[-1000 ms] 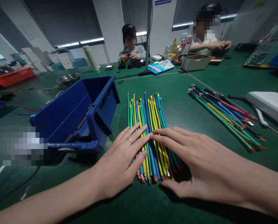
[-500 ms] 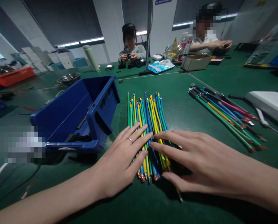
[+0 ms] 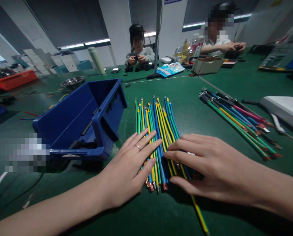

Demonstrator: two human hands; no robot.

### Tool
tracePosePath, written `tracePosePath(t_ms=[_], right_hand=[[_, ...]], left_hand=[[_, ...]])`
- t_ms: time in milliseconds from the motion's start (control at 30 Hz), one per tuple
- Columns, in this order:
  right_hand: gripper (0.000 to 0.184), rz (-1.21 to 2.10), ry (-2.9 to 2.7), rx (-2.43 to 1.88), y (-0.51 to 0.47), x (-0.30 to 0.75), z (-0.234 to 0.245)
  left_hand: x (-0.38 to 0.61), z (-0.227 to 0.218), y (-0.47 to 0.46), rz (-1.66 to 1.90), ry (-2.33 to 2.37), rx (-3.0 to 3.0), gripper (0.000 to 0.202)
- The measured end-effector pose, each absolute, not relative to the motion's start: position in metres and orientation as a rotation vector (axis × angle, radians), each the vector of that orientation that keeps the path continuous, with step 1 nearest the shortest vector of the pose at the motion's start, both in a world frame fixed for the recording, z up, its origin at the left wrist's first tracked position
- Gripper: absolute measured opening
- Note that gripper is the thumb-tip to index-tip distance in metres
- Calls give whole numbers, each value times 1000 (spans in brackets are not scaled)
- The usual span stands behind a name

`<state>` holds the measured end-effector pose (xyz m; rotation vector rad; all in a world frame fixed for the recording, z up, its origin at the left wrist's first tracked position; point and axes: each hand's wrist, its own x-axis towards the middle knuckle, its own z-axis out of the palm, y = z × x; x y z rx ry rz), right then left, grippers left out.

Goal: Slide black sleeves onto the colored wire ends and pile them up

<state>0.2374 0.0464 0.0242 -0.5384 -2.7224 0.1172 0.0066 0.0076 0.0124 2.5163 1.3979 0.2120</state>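
Left hand [image 3: 134,167]: spread flat on wires [image 3: 162,170]. Right hand [image 3: 205,160]: arched over others, grip unclear. Advised: light pressure, aligning 1 stray wire [image 3: 200,214] jutting from beneath.

One view: head cam, worn on person's head. Looks fwd & down from approx. eye ht., behind near side of green table [image 3: 146,216]. Forearms enter from lower L & lower R corners, so cam sits above/betw. them. L hand [image 3: 133,165] & R hand [image 3: 205,160] v. close, lower mid-frame; wires [image 3: 157,127] betw. them run approx. away from cam, seen at a slant from above. Blue bin [image 3: 63,121] near too, L of ctr. Far side up top: person in grey [image 3: 148,54], person in white [image 3: 210,49], dark window panels [image 3: 68,19]. Wide angle; L wall leans, edges stretch. Pic squeezed in ht. by a quarter.
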Motion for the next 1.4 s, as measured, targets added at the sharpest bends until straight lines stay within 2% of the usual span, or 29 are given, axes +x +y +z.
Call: tracePosePath(t_ms=[367, 700, 867, 1267, 1400], right_hand=[[40, 196, -2738, -669, 48, 239, 23], [30, 265, -2758, -637, 50, 239, 24], [15, 326, -2774, -576, 50, 239, 27], [23, 301, -2708, -531, 53, 239, 23], [19, 417, -2525, -573, 52, 241, 25]], left_hand=[[7, 13, 7, 244, 1387, 2503, 47], [7, 13, 8, 235, 1389, 2508, 47], [7, 12, 8, 239, 1393, 2511, 47], [6, 12, 8, 231, 1393, 2517, 47], [6, 13, 8, 230, 1399, 2503, 47]])
